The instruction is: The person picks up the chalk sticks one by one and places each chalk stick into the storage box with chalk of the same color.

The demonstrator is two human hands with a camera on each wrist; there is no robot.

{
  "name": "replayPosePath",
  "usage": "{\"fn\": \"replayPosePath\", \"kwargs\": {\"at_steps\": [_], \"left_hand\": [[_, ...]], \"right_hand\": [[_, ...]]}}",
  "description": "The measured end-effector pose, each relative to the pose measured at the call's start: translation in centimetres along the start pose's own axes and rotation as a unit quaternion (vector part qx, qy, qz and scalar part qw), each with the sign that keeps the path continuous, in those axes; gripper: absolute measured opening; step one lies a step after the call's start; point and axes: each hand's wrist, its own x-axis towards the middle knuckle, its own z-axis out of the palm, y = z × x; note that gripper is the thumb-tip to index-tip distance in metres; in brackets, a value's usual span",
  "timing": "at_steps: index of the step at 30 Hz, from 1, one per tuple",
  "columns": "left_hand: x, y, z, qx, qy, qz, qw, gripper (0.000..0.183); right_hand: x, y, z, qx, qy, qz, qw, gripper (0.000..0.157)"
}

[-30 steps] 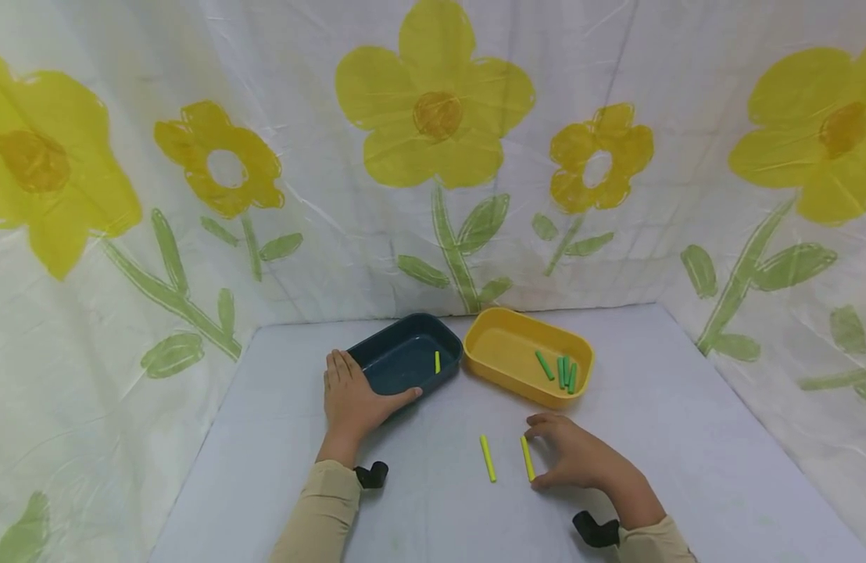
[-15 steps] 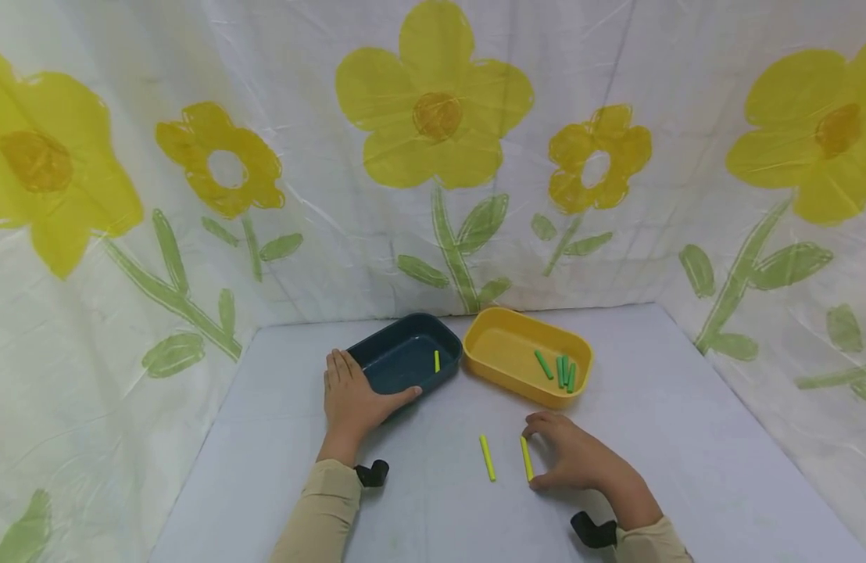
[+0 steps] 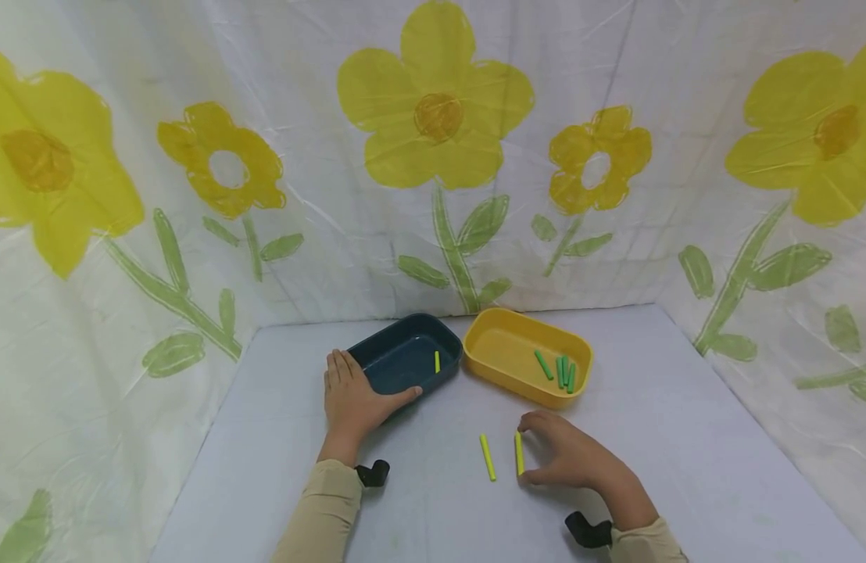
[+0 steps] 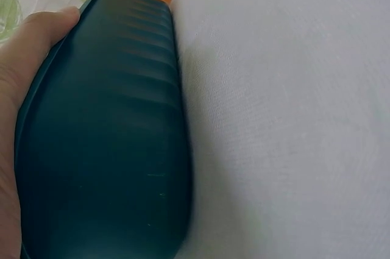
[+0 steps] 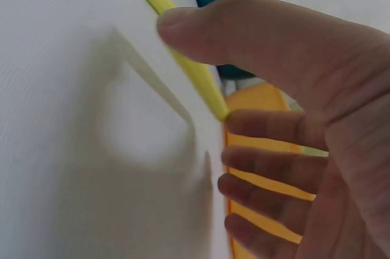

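My left hand (image 3: 357,400) holds the near left end of a dark teal tray (image 3: 441,383). Its thumb (image 4: 36,39) lies along the rim in the left wrist view, the fingers at the tray's left side. One short yellow stick (image 3: 437,361) lies inside. Between thumb and index finger, my right hand (image 3: 567,452) pinches another slim yellow stick (image 5: 204,85), like a crayon, by its ends. The right wrist view shows this stick above the table with a shadow below. A similar yellow stick (image 3: 488,457) lies on the table just left of it.
A yellow tray (image 3: 499,375) stands right of the teal one, nearly touching it. Several green sticks (image 3: 563,372) lie in its right end. The white table (image 3: 264,469) ends at a flower-printed curtain (image 3: 320,258).
My right hand has moved slightly left, and the yellow stick in its fingers has come with it and turned more upright in view. The left hand and both trays stay put.
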Motion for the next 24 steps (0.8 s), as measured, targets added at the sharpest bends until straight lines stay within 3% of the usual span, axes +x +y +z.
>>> {"fn": "replayPosePath", "kwargs": {"at_steps": [5, 10, 19, 24], "left_hand": [[0.0, -0.1, 0.1, -0.003, 0.004, -0.002, 1.0000, 0.172], [0.0, -0.1, 0.1, -0.009, 0.010, 0.002, 0.9999, 0.171], [0.2, -0.2, 0.5, -0.006, 0.023, 0.011, 0.9997, 0.169], [0.2, -0.3, 0.4, -0.005, 0.019, 0.006, 0.9998, 0.168]], "right_hand": [[0.6, -0.5, 0.0, 0.015, 0.015, -0.026, 0.999, 0.074], [1.2, -1.0, 0.2, 0.029, 0.027, -0.025, 0.999, 0.079], [3.0, -2.0, 0.5, 0.028, 0.052, -0.044, 0.997, 0.075], [4.5, -2.6, 0.4, 0.062, 0.092, -0.059, 0.992, 0.075]]}}
